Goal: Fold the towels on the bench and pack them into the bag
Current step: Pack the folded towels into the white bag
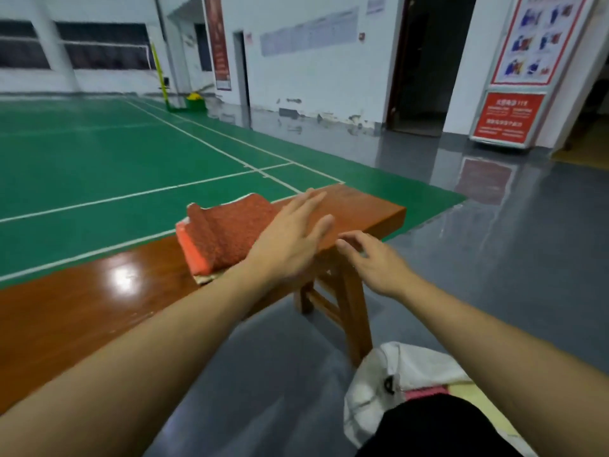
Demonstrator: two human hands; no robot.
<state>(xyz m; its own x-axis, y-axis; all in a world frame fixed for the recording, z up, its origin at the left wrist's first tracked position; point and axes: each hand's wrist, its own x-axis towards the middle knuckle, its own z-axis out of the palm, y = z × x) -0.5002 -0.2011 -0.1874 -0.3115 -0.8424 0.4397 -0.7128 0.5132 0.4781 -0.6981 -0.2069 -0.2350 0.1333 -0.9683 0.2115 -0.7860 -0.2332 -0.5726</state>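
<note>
Two bare forearms reach from the lower edge of the view toward a glossy wooden bench [99,291] that runs from about 9 o'clock to 1 o'clock. The left hand [290,235] is held flat, palm down, fingers straight and slightly spread, pointing toward 1 o'clock; it grips nothing. It hangs over the bench end, its heel at the near edge of a folded orange towel [227,232], though blur keeps me from telling whether skin touches cloth. That towel lies on the bench top at roughly 11 o'clock from the frame's centre, rolled up at its far side, with a paler cloth [207,278] peeking out beneath its near corner.

The right hand [375,262] sits at 4 o'clock from the left one, just off the bench's near edge, above the bench leg [349,305]. Its fingers are loosely bent and relaxed, tips aimed toward 10 o'clock, holding nothing.

At 5 o'clock, on the grey floor [494,245], a white bag [379,384] stands open beside the right forearm; pink and pale yellow fabric [425,392] shows inside its mouth. Beyond the bench lies a green court [99,153] with white lines.
</note>
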